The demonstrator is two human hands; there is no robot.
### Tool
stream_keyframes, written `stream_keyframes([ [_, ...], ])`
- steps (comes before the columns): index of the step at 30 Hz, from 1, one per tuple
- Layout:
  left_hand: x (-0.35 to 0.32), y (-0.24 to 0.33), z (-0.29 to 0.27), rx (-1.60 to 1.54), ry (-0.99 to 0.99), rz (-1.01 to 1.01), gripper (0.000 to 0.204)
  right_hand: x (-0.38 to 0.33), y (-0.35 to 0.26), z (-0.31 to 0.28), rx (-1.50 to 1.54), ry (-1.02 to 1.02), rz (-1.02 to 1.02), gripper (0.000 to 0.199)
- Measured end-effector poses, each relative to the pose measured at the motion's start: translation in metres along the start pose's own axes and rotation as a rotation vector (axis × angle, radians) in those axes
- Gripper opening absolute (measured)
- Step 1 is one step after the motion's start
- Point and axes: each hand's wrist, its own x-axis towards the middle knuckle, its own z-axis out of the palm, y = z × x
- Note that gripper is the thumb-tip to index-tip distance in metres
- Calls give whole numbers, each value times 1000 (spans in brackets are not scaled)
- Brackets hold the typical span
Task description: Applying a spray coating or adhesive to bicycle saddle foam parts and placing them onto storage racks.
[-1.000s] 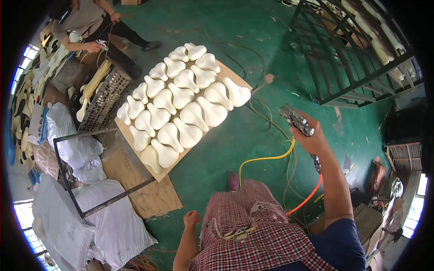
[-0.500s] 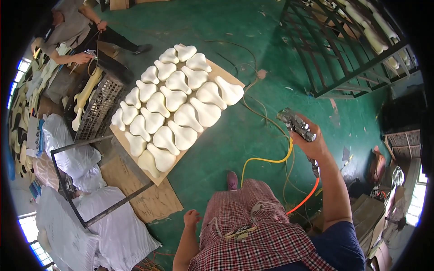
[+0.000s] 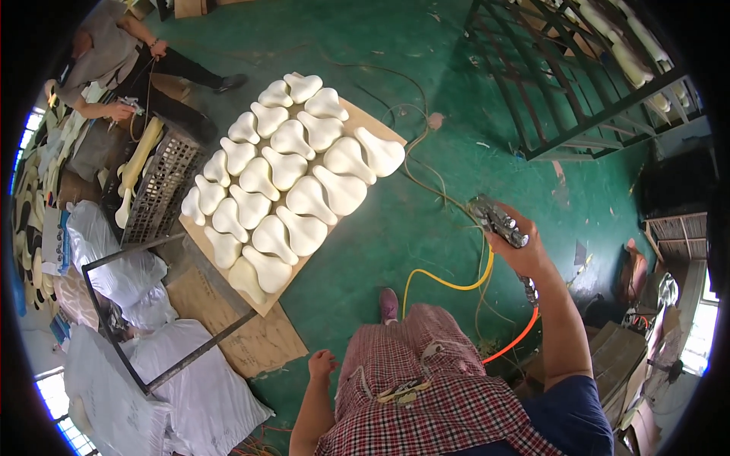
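The right hand (image 3: 525, 254) is gripping a metal pneumatic tool (image 3: 496, 220), fingers wrapped fully around its handle, and is holding it raised above the green floor (image 3: 426, 91), to the right of the board. The tool is grey and silvery with a dark nose that is pointing up and left; an orange hose (image 3: 511, 346) and a yellow hose (image 3: 449, 283) are trailing below the wrist, though which of them is feeding the tool is not clear at this distance. The left hand (image 3: 322, 365) is hanging beside the checked apron (image 3: 426, 387), fingers loosely curled, holding nothing.

A wooden board (image 3: 293, 300) is lying flat on the floor ahead and left of the person, carrying rows of cream-white moulded pieces (image 3: 293, 182), each rounded at one end and narrow at the other, lying close together and touching.

White plastic sacks (image 3: 152, 380) are piling up at the lower left, partly under a dark metal frame (image 3: 133, 258). A flat brown sheet (image 3: 243, 327) is lying just beside the board's near corner. A wire mesh crate (image 3: 163, 186) is standing at the board's left edge, holding pale long pieces.

Thin cables (image 3: 414, 159) are running across the floor between the board and the tool. A dark metal rack (image 3: 578, 83) is standing at the upper right. Another person (image 3: 114, 61) is sitting at the upper left, working with both hands.
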Motion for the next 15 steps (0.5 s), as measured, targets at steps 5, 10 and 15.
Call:
stream_keyframes([
  [5,9,7,2,-10,0,22,29,13,-3,-3,-76,-41,7,42],
  [10,17,15,3,-73,-10,35,29,50,-36,8,-79,-47,-105,44],
  [15,25,18,-2,-98,55,-21,29,97,-67,26,-90,-88,-104,44],
])
